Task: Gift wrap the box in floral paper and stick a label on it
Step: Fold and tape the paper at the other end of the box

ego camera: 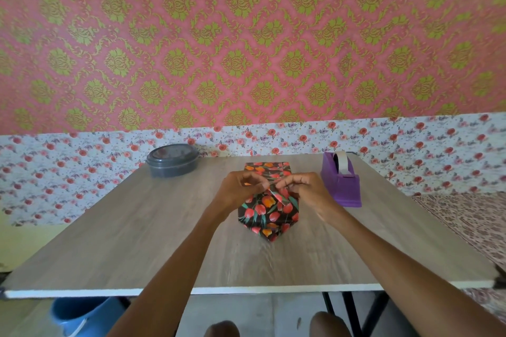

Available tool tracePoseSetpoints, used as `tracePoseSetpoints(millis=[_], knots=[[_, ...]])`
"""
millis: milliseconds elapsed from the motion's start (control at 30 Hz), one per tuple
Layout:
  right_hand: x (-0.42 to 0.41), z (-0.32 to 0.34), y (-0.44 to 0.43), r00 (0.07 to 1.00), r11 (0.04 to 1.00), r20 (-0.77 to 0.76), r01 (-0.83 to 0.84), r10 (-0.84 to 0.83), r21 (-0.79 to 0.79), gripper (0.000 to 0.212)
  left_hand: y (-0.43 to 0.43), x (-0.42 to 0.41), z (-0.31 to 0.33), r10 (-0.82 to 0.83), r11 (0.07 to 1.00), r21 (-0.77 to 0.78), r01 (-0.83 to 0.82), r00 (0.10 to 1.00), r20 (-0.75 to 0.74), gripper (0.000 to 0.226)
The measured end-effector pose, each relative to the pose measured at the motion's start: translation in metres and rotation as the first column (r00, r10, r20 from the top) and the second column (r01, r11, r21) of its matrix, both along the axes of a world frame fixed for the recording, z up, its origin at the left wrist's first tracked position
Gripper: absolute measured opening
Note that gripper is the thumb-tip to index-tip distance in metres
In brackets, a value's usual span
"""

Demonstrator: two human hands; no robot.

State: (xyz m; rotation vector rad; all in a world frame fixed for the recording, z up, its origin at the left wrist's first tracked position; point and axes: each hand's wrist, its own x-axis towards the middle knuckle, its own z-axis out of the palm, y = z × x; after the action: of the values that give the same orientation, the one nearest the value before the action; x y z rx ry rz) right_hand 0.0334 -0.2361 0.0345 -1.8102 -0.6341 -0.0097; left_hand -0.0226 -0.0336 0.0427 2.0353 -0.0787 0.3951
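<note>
Knees (pixel 221 329) at bottom edge, blue bucket (pixel 79 314) under the surface (pixel 109 241). Box (pixel 267 217) wrapped in dark floral paper lies mid-surface. Left hand (pixel 239 191) and right hand (pixel 305 190) meet above it, fingers (pixel 255 181) of both pinching a thin shiny strip (pixel 277 196); tape or label, can't tell. Purple tape dispenser (pixel 342 186) just right, grey lidded tub (pixel 172 160) back left.
</note>
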Motion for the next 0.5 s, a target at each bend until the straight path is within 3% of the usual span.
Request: tracePoseSetpoints(millis=[133,200,333,500], knots=[[0.000,0.007,-0.002,0.992,0.996,-0.093,-0.084,0.087,0.035,0.020,-0.002,0.001,0.001,0.020,1.000,0.013,-0.020,1.000,-0.015,0.024],[-0.001,0.008,-0.002,0.997,0.997,-0.001,-0.071,0.071,-0.032,0.017,-0.002,0.002,0.001,0.018,1.000,0.015,-0.018,1.000,0.003,0.021],[-0.002,0.010,0.002,0.980,0.980,0.182,-0.046,0.083,-0.196,0.033,-0.006,0.000,0.000,0.038,0.999,0.023,-0.039,0.998,0.054,0.012],[-0.004,0.011,0.010,0.952,0.976,0.306,0.058,0.008,-0.208,0.018,-0.007,-0.007,0.001,-0.013,0.999,0.037,0.011,0.999,0.049,0.011]])
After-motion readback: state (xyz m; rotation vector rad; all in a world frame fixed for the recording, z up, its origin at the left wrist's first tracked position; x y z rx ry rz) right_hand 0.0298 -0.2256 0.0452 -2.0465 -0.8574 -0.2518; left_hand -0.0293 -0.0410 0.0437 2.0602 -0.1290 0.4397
